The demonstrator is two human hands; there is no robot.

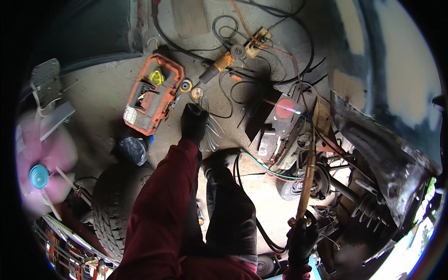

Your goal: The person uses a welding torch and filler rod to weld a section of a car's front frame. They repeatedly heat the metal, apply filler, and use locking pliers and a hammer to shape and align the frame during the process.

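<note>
Over on the right, pointing up across the floor clutter, there's the long brass torch (307, 179), its rear end in the right hand (303, 235), black-gloved fingers clamped round it. It looks fairly weighty and stiff all along, smooth metal that might slide a touch; I'd say take it at the back, well away from the tip. Red and green hoses (267, 169), supple but likely to drag, curve in behind it. Across the way, the orange case (153, 112) lies flat, its inside showing. Next down, thin wire loops (214, 134) fan out beside the left hand (193, 123), gloved too and well apart from the right; whether it grips them, I can't tell. In the case sits a dark holder (144, 95) with small pieces, and a round yellow item (157, 77), perhaps a tape measure. Smallest of all, a pale flame (292, 110) at the torch's tip!
</note>
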